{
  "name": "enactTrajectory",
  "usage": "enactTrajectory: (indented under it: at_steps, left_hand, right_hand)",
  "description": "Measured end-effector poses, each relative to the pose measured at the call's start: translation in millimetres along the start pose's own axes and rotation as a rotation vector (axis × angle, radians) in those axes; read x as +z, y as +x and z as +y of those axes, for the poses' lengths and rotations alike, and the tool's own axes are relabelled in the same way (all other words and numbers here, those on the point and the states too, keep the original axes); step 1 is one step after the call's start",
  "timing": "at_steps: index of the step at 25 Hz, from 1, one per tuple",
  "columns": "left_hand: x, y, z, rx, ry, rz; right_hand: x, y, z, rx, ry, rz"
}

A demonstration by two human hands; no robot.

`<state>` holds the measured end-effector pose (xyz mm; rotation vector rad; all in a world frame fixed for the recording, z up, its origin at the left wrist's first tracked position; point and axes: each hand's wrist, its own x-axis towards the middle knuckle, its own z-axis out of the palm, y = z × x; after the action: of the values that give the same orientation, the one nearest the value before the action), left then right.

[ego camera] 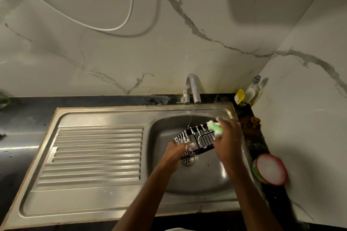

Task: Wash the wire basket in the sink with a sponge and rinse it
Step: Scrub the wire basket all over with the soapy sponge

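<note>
Soapy wire basket getting scrubbed over the sink

Dark worktop (22, 118) carries a steel sink (97, 202) with a ribbed drainer on the left; the tap (192, 88) runs a thin stream into the bowl. The black wire basket (199, 139), streaked with white foam, is held up over the drain. Left hand (177, 153) has its grip curled round the basket's near-left end, right hand (228, 139) is clamped on a green sponge (216, 127) pressed to the far-right end. Round red-rimmed tub (270, 171) and a soap bottle (252, 89) sit at the right.
</note>
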<state>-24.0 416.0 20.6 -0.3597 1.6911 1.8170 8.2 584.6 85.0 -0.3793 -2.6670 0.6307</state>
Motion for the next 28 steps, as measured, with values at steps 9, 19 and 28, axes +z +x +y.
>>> enactTrajectory:
  at_steps: [9, 19, 28]
  left_hand:
    - [-5, -3, 8, 0.026, -0.01, -0.049]
    - [-8, 0, 11, 0.001, 0.154, 0.014]
    - [-2, -8, 20, -0.134, -0.01, 0.148]
  right_hand:
    - [8, -25, -28, -0.229, 0.108, -0.017]
    - [-12, -67, 2, -0.091, 0.137, -0.03]
    - [-15, -68, 3, -0.033, 0.11, 0.04]
